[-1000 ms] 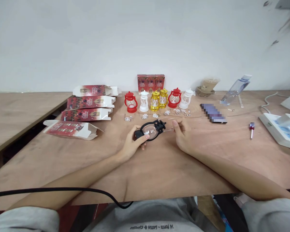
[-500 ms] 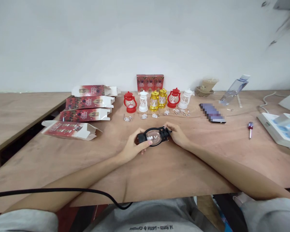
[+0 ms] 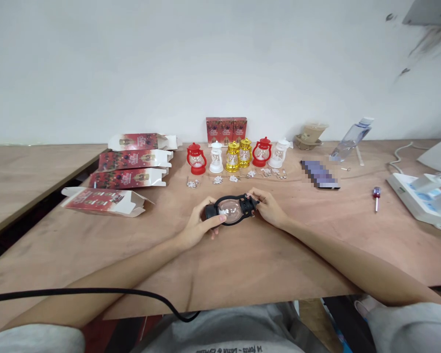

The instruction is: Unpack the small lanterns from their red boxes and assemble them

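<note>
A small black lantern [image 3: 231, 211] with a clear globe lies sideways between my hands, above the table. My left hand [image 3: 198, 225] is closed round its base, the thumb resting on the globe. At the top end, the fingers of my right hand [image 3: 267, 207] pinch the lantern by its cap and handle; whether they also hold a small wire part there is too small to tell. Beyond my hands stand a red lantern [image 3: 196, 159], a white lantern [image 3: 216, 158], a gold lantern [image 3: 232, 158] and several more in a row. Small metal hooks with white tags [image 3: 217, 180] lie before them.
Opened red cartons [image 3: 132, 159] lie on the left. Closed red boxes [image 3: 226, 130] stand by the wall. Toward the right are a phone [image 3: 320, 174], a cup [image 3: 313, 132], a tilted bottle [image 3: 353, 138], a screwdriver [image 3: 377, 198] and a power strip [image 3: 419, 203]. A black cable [image 3: 132, 290] crosses my left forearm.
The view has shifted slightly. Both hands keep their hold on the black lantern, with hardly any movement; the other things stay in place.
</note>
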Demonstrator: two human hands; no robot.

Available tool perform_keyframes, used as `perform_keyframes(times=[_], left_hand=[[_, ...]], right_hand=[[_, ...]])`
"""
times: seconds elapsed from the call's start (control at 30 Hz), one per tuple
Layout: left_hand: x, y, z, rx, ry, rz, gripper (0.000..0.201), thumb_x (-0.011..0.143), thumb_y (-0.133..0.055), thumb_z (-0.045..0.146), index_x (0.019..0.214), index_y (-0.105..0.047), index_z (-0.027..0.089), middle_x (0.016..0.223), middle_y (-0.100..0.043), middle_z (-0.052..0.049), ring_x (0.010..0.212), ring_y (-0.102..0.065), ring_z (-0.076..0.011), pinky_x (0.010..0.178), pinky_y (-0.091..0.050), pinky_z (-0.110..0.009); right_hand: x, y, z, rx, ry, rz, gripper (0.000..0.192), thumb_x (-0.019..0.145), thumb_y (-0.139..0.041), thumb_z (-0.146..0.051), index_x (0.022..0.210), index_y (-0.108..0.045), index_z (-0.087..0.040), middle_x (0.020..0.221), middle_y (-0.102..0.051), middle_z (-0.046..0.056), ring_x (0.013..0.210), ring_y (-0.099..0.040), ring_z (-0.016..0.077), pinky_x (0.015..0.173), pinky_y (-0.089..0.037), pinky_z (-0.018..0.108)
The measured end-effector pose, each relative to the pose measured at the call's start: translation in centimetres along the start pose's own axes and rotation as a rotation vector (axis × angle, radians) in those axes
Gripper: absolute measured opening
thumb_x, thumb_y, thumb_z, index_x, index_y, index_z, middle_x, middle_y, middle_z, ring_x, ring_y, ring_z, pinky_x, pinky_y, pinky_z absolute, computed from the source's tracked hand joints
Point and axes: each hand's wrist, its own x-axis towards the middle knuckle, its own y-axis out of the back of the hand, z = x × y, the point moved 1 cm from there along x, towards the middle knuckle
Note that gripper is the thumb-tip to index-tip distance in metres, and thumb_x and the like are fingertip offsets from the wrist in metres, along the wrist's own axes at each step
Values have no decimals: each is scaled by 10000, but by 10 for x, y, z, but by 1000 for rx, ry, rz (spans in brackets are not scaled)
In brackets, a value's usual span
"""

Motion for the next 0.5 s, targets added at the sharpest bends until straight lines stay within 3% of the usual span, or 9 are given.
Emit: perform_keyframes(times=[0.17,0.33,0.5], left_hand=[[1,0,-1,-31,18,9,386,687,-723,425,849,-474,178,551,-535,70,416,-505,-71,323,-418,-152],[4,1,-3,11,20,112,393,679,-723,438,825,-466,179,497,-504,75,401,-496,-84,289,-405,-154],[9,1,-7,-33,15,165,422,673,-729,438,877,-453,193,566,-523,72,418,-499,-84,299,-397,-162]], right_hand=[[-3,2,-4,-106,7,66,366,837,-493,-520,677,-503,-191,554,-467,-53,515,-416,91,543,-317,243],[-7,1,-8,-187,74,190,410,855,-481,-545,633,-473,-200,522,-438,-57,524,-410,94,563,-317,248],[-4,-1,-7,30,21,346,449,808,-522,-594,601,-428,-208,512,-441,-62,471,-381,78,495,-299,237]])
